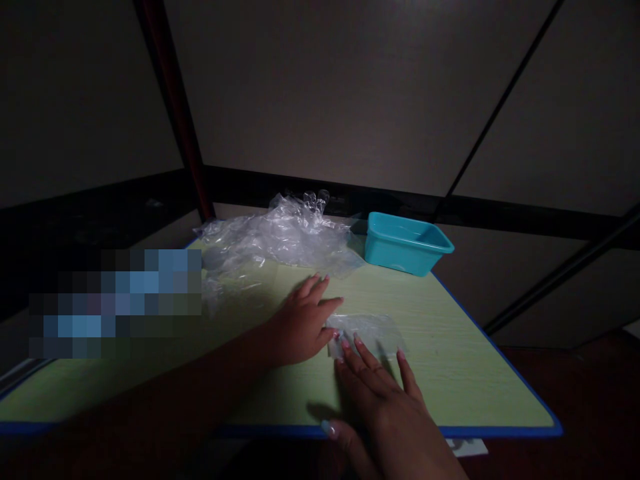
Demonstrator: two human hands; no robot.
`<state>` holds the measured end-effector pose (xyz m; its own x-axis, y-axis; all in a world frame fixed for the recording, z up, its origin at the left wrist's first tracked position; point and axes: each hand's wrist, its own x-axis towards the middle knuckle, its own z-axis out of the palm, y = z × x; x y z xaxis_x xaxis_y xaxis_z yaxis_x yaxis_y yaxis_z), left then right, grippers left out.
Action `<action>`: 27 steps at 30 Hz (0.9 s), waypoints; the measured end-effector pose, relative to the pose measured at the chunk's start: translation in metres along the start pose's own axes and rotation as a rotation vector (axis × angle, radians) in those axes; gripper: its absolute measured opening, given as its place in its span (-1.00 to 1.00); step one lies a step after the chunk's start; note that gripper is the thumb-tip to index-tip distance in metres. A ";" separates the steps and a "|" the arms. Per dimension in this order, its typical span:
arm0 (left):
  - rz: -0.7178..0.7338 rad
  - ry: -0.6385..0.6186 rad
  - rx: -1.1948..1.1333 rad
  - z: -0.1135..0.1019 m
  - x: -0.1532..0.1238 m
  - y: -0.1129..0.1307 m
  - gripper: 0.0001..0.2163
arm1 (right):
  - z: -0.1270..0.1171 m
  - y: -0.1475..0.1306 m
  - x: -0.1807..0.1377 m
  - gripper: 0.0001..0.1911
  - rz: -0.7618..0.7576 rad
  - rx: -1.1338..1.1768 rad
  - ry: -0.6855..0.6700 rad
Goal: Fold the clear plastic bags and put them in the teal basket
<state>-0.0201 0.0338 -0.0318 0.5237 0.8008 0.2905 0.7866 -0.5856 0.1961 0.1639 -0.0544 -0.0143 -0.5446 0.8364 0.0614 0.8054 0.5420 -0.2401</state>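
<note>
Nearest, the blue edging [500, 431] of the pale green table [480, 380] is crossed by the right hand [395, 407], which is held palm down and open, its fingers parted and its thumb kept well apart toward the edge. Nothing is seen to be gripped by it. Just beyond, a small piece of clear plastic film [377, 328] is laid flat on the tabletop, its long axis run roughly from left to right, across the direction in which the right fingers are pointed. Its near side and left end are met by the right fingertips; how firmly it is pressed cannot be told.

The left hand [303, 323] is set at the film's left end, open and palm down, with fingers spread and thumb brought to the film's left corner, close to the right fingertips. Whether the film is pinched there cannot be made out. The film is thus reached from the left by one hand and from the near side by the other, its right end being left uncovered.

Farther off, a crumpled heap of clear plastic [280, 233], in which glove-like finger shapes are shown, is piled beyond the left hand. To its right a turquoise plastic tub [400, 255] is stood upright near the table's far right corner, backed by wall panels [330, 100].
</note>
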 end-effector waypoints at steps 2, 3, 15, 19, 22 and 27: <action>0.001 0.010 -0.007 0.000 0.000 0.000 -0.52 | 0.000 0.000 0.000 -0.40 0.005 0.010 -0.006; 0.004 0.015 -0.011 0.000 0.000 0.000 -0.53 | 0.000 0.000 0.000 -0.40 0.008 0.015 -0.005; 0.282 -0.095 -0.365 -0.020 0.005 0.005 -0.52 | -0.009 0.004 -0.004 -0.41 -0.021 -0.012 -0.014; 0.333 -0.139 -0.419 -0.022 0.002 0.007 -0.39 | -0.012 0.012 -0.008 -0.46 -0.022 -0.023 0.099; 0.333 -0.160 -0.415 -0.018 0.003 0.006 -0.45 | -0.014 0.015 -0.010 -0.51 -0.018 -0.029 0.147; 0.311 -0.183 -0.404 -0.014 0.007 0.006 -0.64 | -0.015 0.014 -0.008 -0.54 -0.035 -0.035 0.191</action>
<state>-0.0160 0.0341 -0.0158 0.7885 0.5698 0.2317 0.4158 -0.7713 0.4819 0.1833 -0.0517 -0.0034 -0.5205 0.8156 0.2526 0.7964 0.5705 -0.2008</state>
